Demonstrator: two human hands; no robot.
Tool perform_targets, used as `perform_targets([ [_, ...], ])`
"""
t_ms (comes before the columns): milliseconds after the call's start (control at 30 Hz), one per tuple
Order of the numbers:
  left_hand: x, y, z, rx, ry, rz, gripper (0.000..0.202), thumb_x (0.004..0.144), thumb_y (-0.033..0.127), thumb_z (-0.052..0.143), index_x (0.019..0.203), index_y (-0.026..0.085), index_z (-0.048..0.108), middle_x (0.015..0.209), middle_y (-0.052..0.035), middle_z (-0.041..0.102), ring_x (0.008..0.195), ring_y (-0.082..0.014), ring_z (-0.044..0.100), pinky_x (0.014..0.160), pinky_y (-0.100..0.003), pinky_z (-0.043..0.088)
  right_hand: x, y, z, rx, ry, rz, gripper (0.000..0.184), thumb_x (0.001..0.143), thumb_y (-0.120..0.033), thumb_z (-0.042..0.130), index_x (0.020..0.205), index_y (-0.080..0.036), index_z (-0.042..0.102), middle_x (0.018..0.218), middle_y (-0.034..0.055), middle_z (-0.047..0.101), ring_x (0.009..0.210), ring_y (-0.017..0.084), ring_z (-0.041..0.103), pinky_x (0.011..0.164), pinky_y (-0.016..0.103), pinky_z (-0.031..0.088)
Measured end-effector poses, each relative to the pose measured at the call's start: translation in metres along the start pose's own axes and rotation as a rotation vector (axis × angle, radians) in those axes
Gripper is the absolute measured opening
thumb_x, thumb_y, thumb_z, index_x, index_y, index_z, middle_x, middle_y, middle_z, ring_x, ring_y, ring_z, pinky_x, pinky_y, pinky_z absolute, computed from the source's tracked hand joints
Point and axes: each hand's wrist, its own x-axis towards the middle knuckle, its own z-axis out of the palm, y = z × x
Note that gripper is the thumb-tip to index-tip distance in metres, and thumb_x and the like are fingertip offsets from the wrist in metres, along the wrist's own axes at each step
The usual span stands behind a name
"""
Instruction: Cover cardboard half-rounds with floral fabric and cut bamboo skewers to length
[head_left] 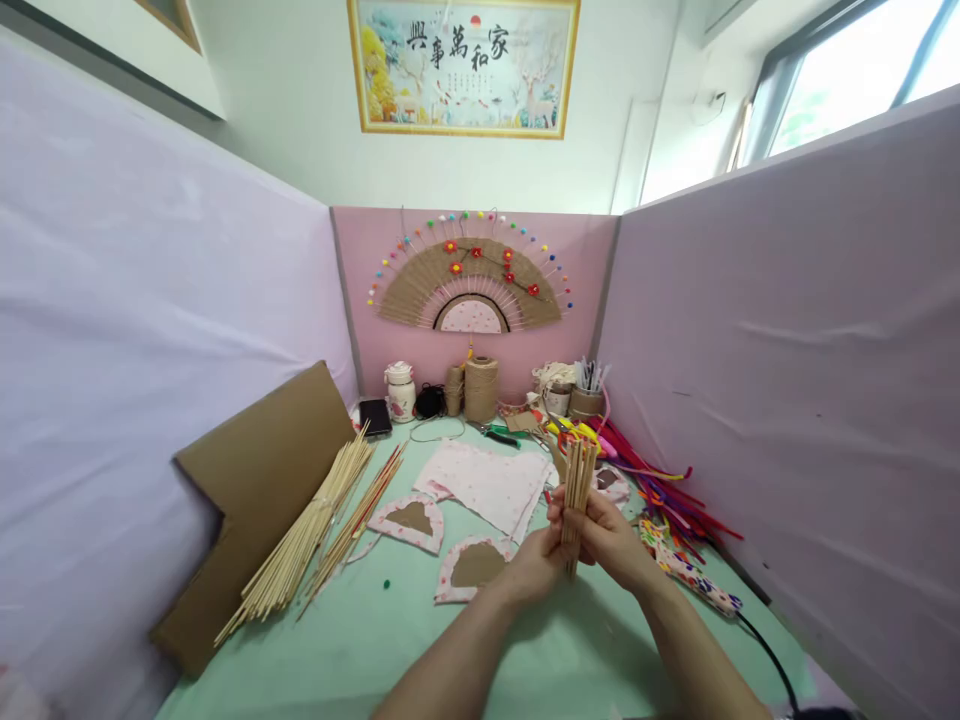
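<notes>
Upright above the table's right half stands a bundle of thin wooden sticks, gripped by both of my hands. My left hand wraps the lower part of the bundle from the left. From the right, my right hand closes around its middle, and some fingers are hidden behind the sticks. Left of my hands lie two half-round cardboard pieces edged in pink fabric, a nearer piece and a farther piece. A pink patterned cloth is spread beyond them.
On the left, a large stick pile and red-tipped sticks lie beside a cardboard sheet. Colourful pipe cleaners and a floral-patterned tool with a cord lie right. Twine stands at the back below a decorated fan.
</notes>
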Motion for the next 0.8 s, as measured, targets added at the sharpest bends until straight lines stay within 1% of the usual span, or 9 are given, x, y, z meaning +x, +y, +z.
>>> perform_targets([
  [133, 0.0, 0.001, 0.0, 0.095, 0.043, -0.005, 0.019, 0.076, 0.018, 0.049, 0.089, 0.014, 0.062, 0.087, -0.0077, 0.067, 0.087, -0.0228, 0.06, 0.084, -0.037, 0.045, 0.0, 0.002, -0.004, -0.057, 0.013, 0.011, 0.031, 0.077, -0.045, 0.067, 0.099, -0.024, 0.06, 0.086, 0.0048, 0.064, 0.064, 0.017, 0.061, 0.037, 0.02, 0.036],
  [233, 0.0, 0.001, 0.0, 0.14, 0.086, -0.002, 0.018, 0.075, 0.016, 0.047, 0.087, 0.015, 0.061, 0.089, -0.0072, 0.067, 0.086, -0.0212, 0.061, 0.081, -0.034, 0.046, 0.001, 0.003, -0.006, -0.081, 0.013, 0.003, 0.032, 0.078, -0.045, 0.066, 0.102, -0.024, 0.059, 0.09, 0.0054, 0.066, 0.063, 0.016, 0.06, 0.038, 0.021, 0.037],
  [300, 0.001, -0.001, 0.0, 0.163, 0.068, -0.001, 0.019, 0.076, 0.016, 0.047, 0.088, 0.015, 0.062, 0.09, -0.0073, 0.067, 0.085, -0.0208, 0.061, 0.08, -0.034, 0.046, 0.001, 0.005, -0.006, -0.071, -0.002, 0.004, 0.033, 0.079, -0.045, 0.065, 0.103, -0.024, 0.059, 0.092, 0.0055, 0.066, 0.062, 0.015, 0.059, 0.038, 0.02, 0.037],
  [367, 0.002, -0.004, 0.001, 0.172, 0.025, -0.017, 0.018, 0.075, 0.017, 0.048, 0.086, 0.014, 0.062, 0.088, -0.0078, 0.068, 0.084, -0.021, 0.061, 0.079, -0.034, 0.047, 0.001, 0.006, -0.007, -0.045, -0.006, 0.004, 0.033, 0.078, -0.044, 0.067, 0.102, -0.023, 0.059, 0.091, 0.0049, 0.066, 0.063, 0.015, 0.06, 0.042, 0.022, 0.041],
  [467, 0.003, -0.009, 0.002, 0.146, -0.001, -0.045, 0.017, 0.075, 0.018, 0.049, 0.083, 0.013, 0.063, 0.085, -0.0084, 0.068, 0.082, -0.0212, 0.061, 0.078, -0.034, 0.047, 0.001, 0.005, -0.008, -0.02, -0.007, -0.004, 0.032, 0.077, -0.042, 0.068, 0.101, -0.023, 0.059, 0.087, 0.0037, 0.066, 0.068, 0.016, 0.062, 0.055, 0.027, 0.05],
  [600, 0.003, -0.01, 0.004, 0.133, -0.005, -0.049, 0.02, 0.08, 0.023, 0.046, 0.085, 0.013, 0.063, 0.086, -0.01, 0.068, 0.083, -0.0218, 0.06, 0.078, -0.034, 0.046, 0.0, -0.004, -0.01, -0.046, -0.046, -0.009, 0.035, 0.079, -0.043, 0.066, 0.106, -0.022, 0.057, 0.089, 0.0049, 0.066, 0.073, 0.017, 0.062, 0.062, 0.031, 0.052],
  [667, 0.002, -0.008, 0.003, 0.139, -0.03, -0.04, 0.022, 0.083, 0.025, 0.045, 0.084, 0.013, 0.063, 0.087, -0.0108, 0.067, 0.083, -0.0221, 0.06, 0.078, -0.035, 0.045, 0.0, -0.009, -0.009, -0.073, -0.046, -0.028, 0.036, 0.08, -0.044, 0.064, 0.108, -0.022, 0.056, 0.092, 0.0054, 0.065, 0.076, 0.017, 0.062, 0.065, 0.031, 0.052],
  [733, 0.001, -0.006, 0.002, 0.148, -0.059, -0.028, 0.024, 0.085, 0.027, 0.043, 0.085, 0.013, 0.063, 0.089, -0.011, 0.067, 0.084, -0.0219, 0.059, 0.079, -0.035, 0.045, -0.001, -0.01, -0.008, -0.092, -0.04, -0.045, 0.033, 0.082, -0.045, 0.062, 0.106, -0.022, 0.056, 0.088, 0.0036, 0.063, 0.073, 0.016, 0.061, 0.062, 0.028, 0.052],
  [800, 0.0, -0.005, 0.002, 0.156, -0.083, -0.019, 0.025, 0.087, 0.027, 0.041, 0.087, 0.013, 0.061, 0.088, -0.0105, 0.067, 0.083, -0.0212, 0.059, 0.08, -0.035, 0.044, -0.001, -0.009, -0.006, -0.099, -0.042, -0.042, 0.029, 0.083, -0.047, 0.059, 0.099, -0.022, 0.055, 0.077, -0.0003, 0.058, 0.059, 0.012, 0.056, 0.05, 0.024, 0.047],
])
